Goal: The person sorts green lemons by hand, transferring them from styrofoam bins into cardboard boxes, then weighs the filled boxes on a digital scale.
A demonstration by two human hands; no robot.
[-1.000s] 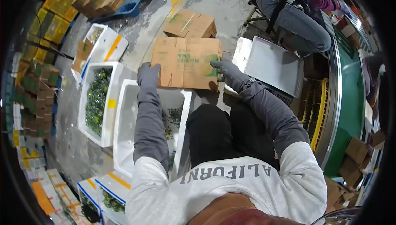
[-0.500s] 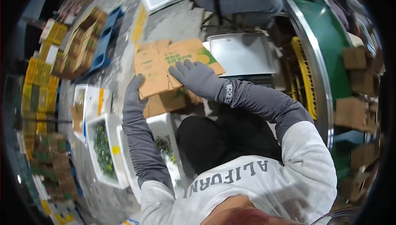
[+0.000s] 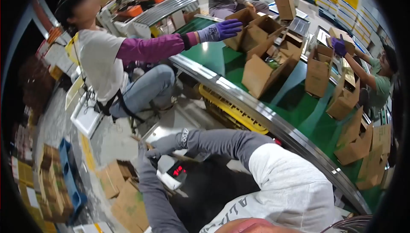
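My right hand (image 3: 165, 145), in a grey glove, is closed on a brown cardboard piece (image 3: 142, 141), seen nearly edge-on. Beside it, my left hand (image 3: 146, 152) grips the same cardboard; its fingers are partly hidden and blurred. Just below my hands is a white scale (image 3: 170, 174) with a red lit display. A metal tray (image 3: 171, 124) lies beyond my right hand. Folded cardboard boxes (image 3: 128, 205) stand left of my left forearm.
A green conveyor (image 3: 290, 104) with a metal rail carries several open boxes (image 3: 271, 64). A yellow crate (image 3: 232, 109) sits under its edge. One co-worker (image 3: 98, 57) sits at left, arm stretched over the belt; others (image 3: 376, 79) work across it. A blue pallet (image 3: 70, 177) stands at far left.
The view has swung up and right, bringing the conveyor and co-workers in. The cardboard has turned from flat to nearly edge-on, and my right hand has moved from its face to its edge.
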